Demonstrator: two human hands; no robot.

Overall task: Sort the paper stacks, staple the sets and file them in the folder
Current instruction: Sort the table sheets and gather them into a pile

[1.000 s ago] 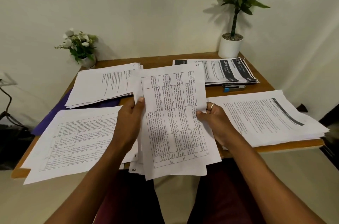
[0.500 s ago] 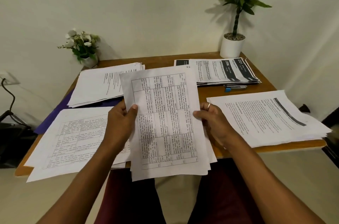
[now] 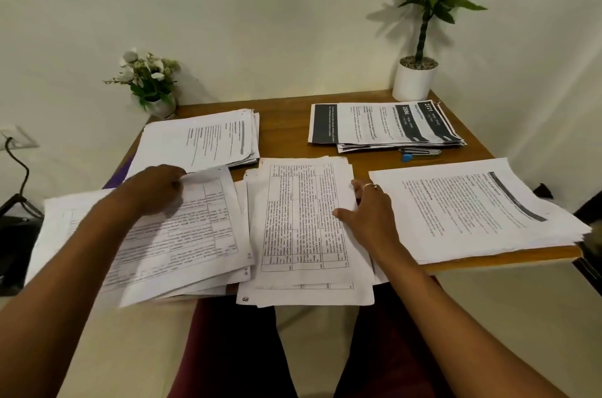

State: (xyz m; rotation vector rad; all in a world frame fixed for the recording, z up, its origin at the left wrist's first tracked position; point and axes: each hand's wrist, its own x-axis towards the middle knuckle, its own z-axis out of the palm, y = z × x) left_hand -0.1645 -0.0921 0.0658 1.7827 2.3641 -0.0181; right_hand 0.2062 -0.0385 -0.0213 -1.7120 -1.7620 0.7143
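Observation:
Several paper stacks lie on the wooden table (image 3: 286,124). My left hand (image 3: 153,189) pinches the top edge of a single table-printed sheet (image 3: 195,228), which lies tilted over the front-left stack (image 3: 65,218). My right hand (image 3: 368,212) grips the right edge of the centre stack (image 3: 303,225), thumb on top; that stack overhangs the front edge. A blue and silver stapler (image 3: 420,154) lies in front of the back-right stack (image 3: 384,124). A purple folder (image 3: 121,173) shows under the back-left stack (image 3: 202,140).
A thick text stack (image 3: 472,212) fills the front right and overhangs the table's corner. A small flower pot (image 3: 153,84) stands at the back left, a tall plant in a white pot (image 3: 414,78) at the back right. A cable and socket (image 3: 16,150) are on the left wall.
The stack I held up in both hands now rests on the table's middle. My left hand has carried its top sheet leftward over the front-left stack. My right hand stayed on the stack's right edge.

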